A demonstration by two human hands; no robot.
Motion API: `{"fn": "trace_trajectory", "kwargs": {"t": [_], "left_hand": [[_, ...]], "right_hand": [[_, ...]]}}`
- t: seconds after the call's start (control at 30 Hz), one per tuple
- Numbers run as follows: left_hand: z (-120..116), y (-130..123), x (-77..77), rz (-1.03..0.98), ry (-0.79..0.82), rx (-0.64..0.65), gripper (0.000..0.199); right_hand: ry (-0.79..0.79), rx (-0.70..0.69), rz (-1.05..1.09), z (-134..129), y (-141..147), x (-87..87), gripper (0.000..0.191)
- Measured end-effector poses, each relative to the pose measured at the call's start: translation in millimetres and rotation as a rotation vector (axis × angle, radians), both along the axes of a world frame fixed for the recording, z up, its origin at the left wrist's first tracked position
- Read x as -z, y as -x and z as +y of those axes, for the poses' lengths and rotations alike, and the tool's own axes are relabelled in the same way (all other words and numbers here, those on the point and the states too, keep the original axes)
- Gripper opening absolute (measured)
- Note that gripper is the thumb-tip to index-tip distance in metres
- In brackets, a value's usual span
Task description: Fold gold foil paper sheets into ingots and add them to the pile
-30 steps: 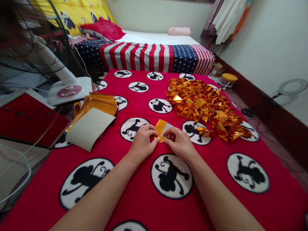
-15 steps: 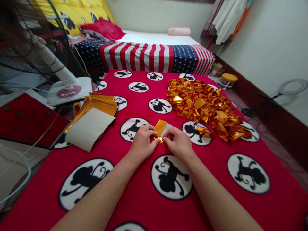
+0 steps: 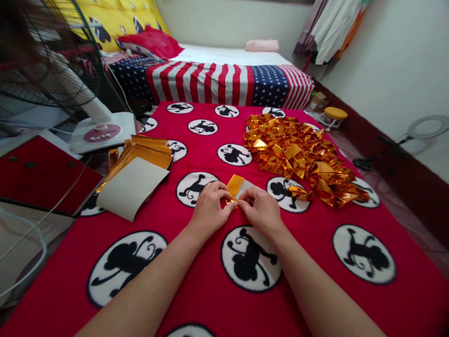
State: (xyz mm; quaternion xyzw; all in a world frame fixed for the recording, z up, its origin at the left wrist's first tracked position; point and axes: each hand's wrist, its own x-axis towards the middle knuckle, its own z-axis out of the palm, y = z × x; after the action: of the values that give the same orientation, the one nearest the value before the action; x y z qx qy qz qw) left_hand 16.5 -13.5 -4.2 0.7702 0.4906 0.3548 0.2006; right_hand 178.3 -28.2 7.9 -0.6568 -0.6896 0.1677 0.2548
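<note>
A small sheet of gold foil paper (image 3: 235, 184), with a pale grey back showing on its right side, lies partly folded on the red cloth (image 3: 196, 290). My left hand (image 3: 213, 204) pinches its near left edge, thumb and fingers together. Opposite it, my right hand (image 3: 260, 206) pinches the near right edge. The two thumbs almost meet over the near fold, and the fingers hide much of the paper. Several folded gold foil pieces (image 3: 294, 150) form a heap beyond my right hand. To the left sits a fanned stack of foil sheets (image 3: 149, 152), topped by a pale sheet (image 3: 131, 187).
A fan (image 3: 101, 128) stands at the left edge beside a red-fronted cabinet (image 3: 45, 161). Past the table is a bed with a striped, starred cover (image 3: 210, 82). At the right are a yellow stool (image 3: 336, 113) and a ring light (image 3: 428, 127).
My thumbs have come slightly closer together over the near edge of the foil paper, and less of its shiny near flap shows. Both hands keep their pinch.
</note>
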Motion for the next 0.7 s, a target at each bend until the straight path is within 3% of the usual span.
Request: {"fn": "trace_trajectory", "kwargs": {"t": [0.4,0.6,0.7], "left_hand": [[-1,0,0.5,0.003,-0.002,0.002,0.008],[0,0,2.0,0.008,0.008,0.002,0.008],[0,0,1.3,0.012,0.004,0.003,0.008]], "right_hand": [[-0.017,-0.014,0.083,2,-10,8.6,0.005],[0.017,0.048,0.149,3,-13,9.0,0.003],[-0.012,0.052,0.097,1,-10,7.1,0.012]]}}
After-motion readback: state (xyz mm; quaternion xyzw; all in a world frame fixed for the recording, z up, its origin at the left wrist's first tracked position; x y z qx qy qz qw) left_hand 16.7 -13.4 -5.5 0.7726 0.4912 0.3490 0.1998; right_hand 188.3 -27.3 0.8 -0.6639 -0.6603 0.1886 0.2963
